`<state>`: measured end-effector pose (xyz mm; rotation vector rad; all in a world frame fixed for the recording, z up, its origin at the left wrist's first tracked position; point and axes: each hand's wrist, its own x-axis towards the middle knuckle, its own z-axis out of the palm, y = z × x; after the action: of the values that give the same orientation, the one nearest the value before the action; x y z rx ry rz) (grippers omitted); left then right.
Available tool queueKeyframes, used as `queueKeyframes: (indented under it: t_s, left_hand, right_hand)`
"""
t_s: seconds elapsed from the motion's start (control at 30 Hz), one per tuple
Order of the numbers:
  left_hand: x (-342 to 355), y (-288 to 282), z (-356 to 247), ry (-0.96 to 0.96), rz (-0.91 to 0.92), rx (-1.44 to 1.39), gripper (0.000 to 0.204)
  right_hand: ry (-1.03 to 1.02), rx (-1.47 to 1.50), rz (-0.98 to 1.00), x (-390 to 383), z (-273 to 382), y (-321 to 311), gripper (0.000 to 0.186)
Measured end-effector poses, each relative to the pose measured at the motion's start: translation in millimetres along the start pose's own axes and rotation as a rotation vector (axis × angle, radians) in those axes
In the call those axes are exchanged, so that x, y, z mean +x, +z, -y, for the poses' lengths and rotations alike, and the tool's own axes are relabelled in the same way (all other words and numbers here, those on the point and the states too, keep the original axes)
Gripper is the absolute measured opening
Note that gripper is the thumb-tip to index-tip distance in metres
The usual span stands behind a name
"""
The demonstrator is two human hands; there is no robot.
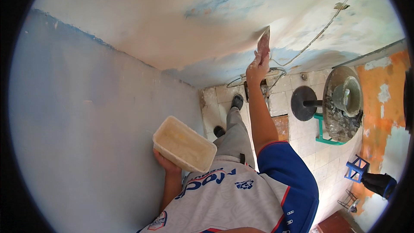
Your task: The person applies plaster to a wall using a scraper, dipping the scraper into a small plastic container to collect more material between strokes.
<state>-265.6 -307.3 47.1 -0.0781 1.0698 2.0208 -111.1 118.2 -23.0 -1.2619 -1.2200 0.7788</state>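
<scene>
My left hand (166, 162) grips a rectangular cream plastic tub (185, 144) from beneath and beside it, close to the blue-grey wall. A thin layer of pale paste lines the tub's inside. With my right arm stretched out, my right hand (257, 70) is closed round a reddish, smeared plastering blade (264, 43). The blade's far edge lies at the patchy white and blue wall (215, 39), and its handle is mostly covered by my fingers. Pale smears mark my right hand.
A cable (321, 32) runs down the wall to a loose coil. On the right, a dirty round table (334, 123) carries a bucket (347, 96). Beyond are a green stool frame (321, 131), a blue stool (357, 169) and an orange, peeling wall (379, 116). My sandalled feet stand on floor tiles.
</scene>
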Motion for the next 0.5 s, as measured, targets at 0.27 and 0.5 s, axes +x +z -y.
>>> queueKeyframes:
  t_s: [0.27, 0.5]
  left_hand:
    - [-3, 7, 1, 0.002, -0.005, 0.008, 0.072]
    - [-3, -1, -4, 0.043, -0.008, -0.017, 0.076]
  right_hand:
    - [-0.525, -0.137, 0.102, -59, 17, 60, 0.047]
    - [-0.555, -0.008, 0.299, -112, 30, 68, 0.052]
